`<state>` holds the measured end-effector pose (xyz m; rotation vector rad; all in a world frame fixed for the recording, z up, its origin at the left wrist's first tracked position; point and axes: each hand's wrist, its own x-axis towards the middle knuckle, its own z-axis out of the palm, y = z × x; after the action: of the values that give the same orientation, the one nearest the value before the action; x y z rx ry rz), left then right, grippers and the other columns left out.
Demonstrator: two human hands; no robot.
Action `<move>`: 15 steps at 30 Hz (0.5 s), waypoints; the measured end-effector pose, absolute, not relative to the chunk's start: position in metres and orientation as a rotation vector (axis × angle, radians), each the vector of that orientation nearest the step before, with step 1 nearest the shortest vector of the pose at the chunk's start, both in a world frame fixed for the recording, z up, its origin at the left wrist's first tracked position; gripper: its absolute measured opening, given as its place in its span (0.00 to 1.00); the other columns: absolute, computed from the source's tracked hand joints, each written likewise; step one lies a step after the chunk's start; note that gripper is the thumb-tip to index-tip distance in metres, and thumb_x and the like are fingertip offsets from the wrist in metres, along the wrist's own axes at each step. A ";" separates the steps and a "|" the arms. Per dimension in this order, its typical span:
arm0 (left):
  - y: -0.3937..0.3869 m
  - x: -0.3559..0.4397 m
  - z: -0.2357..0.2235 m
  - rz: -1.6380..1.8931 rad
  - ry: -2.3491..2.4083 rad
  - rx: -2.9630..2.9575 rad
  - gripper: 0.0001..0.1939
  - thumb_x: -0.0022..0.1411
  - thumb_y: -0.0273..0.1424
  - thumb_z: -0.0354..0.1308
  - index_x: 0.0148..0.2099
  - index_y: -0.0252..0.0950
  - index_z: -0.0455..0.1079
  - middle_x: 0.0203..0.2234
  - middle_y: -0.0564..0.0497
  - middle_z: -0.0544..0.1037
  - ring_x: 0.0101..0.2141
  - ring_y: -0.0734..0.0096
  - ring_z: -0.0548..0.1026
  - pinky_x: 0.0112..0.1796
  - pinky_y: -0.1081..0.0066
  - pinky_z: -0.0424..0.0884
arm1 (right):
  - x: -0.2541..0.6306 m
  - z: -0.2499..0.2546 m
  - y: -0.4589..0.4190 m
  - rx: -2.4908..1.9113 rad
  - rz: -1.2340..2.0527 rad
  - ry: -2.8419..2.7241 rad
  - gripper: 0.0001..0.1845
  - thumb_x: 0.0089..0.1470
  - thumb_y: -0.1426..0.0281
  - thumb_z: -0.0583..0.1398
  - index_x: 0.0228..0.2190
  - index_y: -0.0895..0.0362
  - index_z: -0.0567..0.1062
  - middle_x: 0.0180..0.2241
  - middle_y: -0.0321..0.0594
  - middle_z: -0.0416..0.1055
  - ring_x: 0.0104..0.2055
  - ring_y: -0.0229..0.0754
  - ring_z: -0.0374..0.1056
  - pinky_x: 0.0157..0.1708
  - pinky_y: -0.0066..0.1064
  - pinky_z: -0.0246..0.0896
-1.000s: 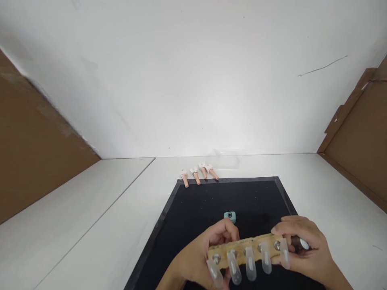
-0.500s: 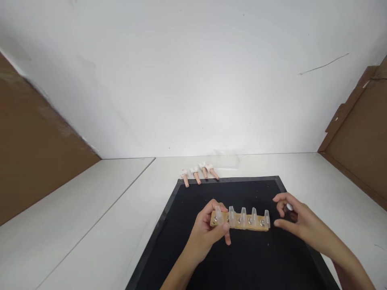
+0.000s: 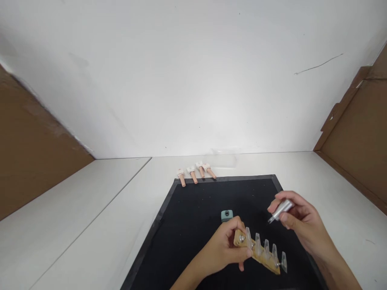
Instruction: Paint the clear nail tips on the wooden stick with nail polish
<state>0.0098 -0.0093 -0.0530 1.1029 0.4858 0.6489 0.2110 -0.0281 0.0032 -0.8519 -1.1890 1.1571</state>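
My left hand (image 3: 226, 247) grips one end of a tan strip (image 3: 264, 257) fitted with several clear nail tips (image 3: 266, 249) on small metal studs. The strip slants down to the right, its tips standing up in a row. Between the thumb and fingers of my right hand (image 3: 302, 215) is a short silver pen-like tool (image 3: 281, 211), its narrow end pointing down and left toward the nail tips but apart from them. Just behind my left hand, a small teal block (image 3: 226, 215) with a dark round spot rests on the black mat, partly hidden.
The black mat (image 3: 193, 233) has a dark grey border. At its far left edge lie several pinkish cylinders (image 3: 193, 176) with white ends. A clear plastic piece (image 3: 225, 159) sits near the white back wall. Brown cardboard panels (image 3: 356, 125) flank both sides.
My left hand has moved right and nearer, tilting the strip's far end down. My right hand has turned so the silver tool shows plainly. The teal block has come into view.
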 end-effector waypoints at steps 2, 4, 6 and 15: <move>-0.009 0.011 -0.052 0.636 0.493 1.105 0.24 0.46 0.41 0.69 0.30 0.35 0.57 0.22 0.58 0.68 0.19 0.84 0.68 0.19 0.84 0.69 | 0.207 0.002 -0.029 -0.814 1.226 -1.226 0.09 0.47 0.66 0.69 0.34 0.47 0.80 0.28 0.36 0.80 0.27 0.35 0.71 0.27 0.21 0.67; -0.008 0.011 -0.051 0.640 0.492 1.110 0.24 0.46 0.42 0.69 0.30 0.35 0.57 0.23 0.57 0.68 0.20 0.84 0.68 0.19 0.83 0.69 | 0.204 0.001 -0.031 -0.762 1.265 -1.247 0.09 0.46 0.67 0.69 0.33 0.47 0.80 0.29 0.35 0.80 0.29 0.35 0.72 0.31 0.21 0.68; -0.007 0.010 -0.049 0.653 0.484 1.116 0.24 0.46 0.42 0.69 0.30 0.35 0.57 0.23 0.57 0.68 0.20 0.84 0.67 0.19 0.83 0.69 | 0.201 -0.001 -0.031 -0.708 1.271 -1.261 0.09 0.46 0.67 0.70 0.33 0.46 0.80 0.30 0.35 0.80 0.30 0.35 0.72 0.31 0.21 0.68; -0.007 0.011 -0.049 0.656 0.460 1.104 0.25 0.47 0.42 0.69 0.29 0.36 0.55 0.22 0.58 0.67 0.18 0.86 0.65 0.18 0.84 0.68 | 0.196 -0.003 -0.031 -0.699 1.239 -1.261 0.08 0.47 0.64 0.69 0.33 0.46 0.82 0.30 0.36 0.77 0.31 0.35 0.70 0.30 0.19 0.68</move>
<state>0.0109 -0.0068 -0.0494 1.1039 0.4602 0.6563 0.1960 -0.0313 -0.0029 -0.6991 -1.2614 1.2386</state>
